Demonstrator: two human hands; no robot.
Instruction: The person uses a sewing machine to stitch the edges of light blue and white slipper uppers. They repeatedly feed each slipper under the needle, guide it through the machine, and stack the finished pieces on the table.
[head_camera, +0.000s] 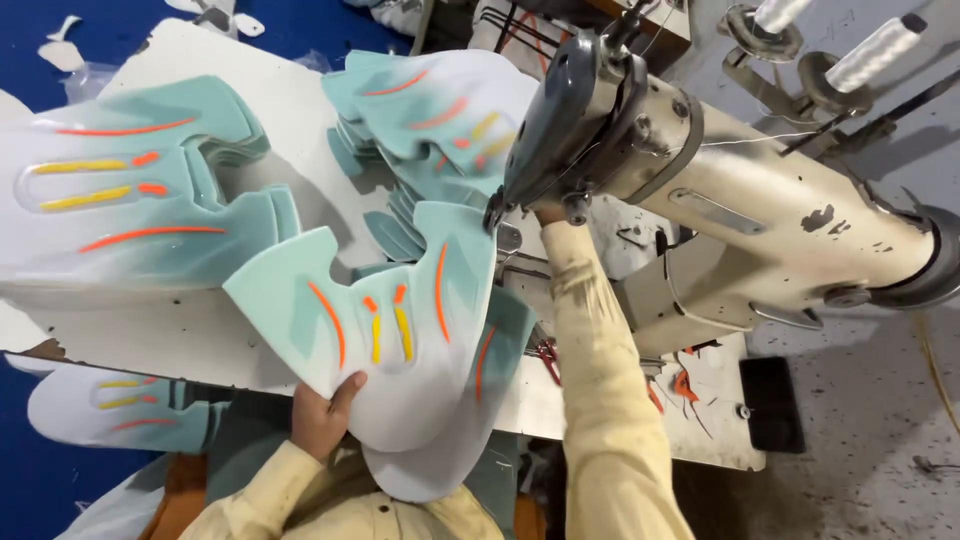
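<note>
1. At the far left of the worktop, a stack of cut shoe-upper panels, white fading to teal with orange and yellow stripes, lies flat and fanned, probably so each one can be lifted off in turn. A second small stack sits lower, partly under the worktop's edge.
2. Toward the middle, the left hand supports the held panel from beneath, thumb over its near rim, the grip closed on the edge; the piece tilts upward, its far end reaching toward the machine head, likely to keep the curved foam from folding.
3. Behind it, another pile of panels leans against the machine, close at reach.
4. Right of centre, the right arm stretches up under the sewing machine head; the hand is hidden there, so I cannot tell its grip.
5. Farthest right, the cream machine arm runs back, thread spools above.
</note>
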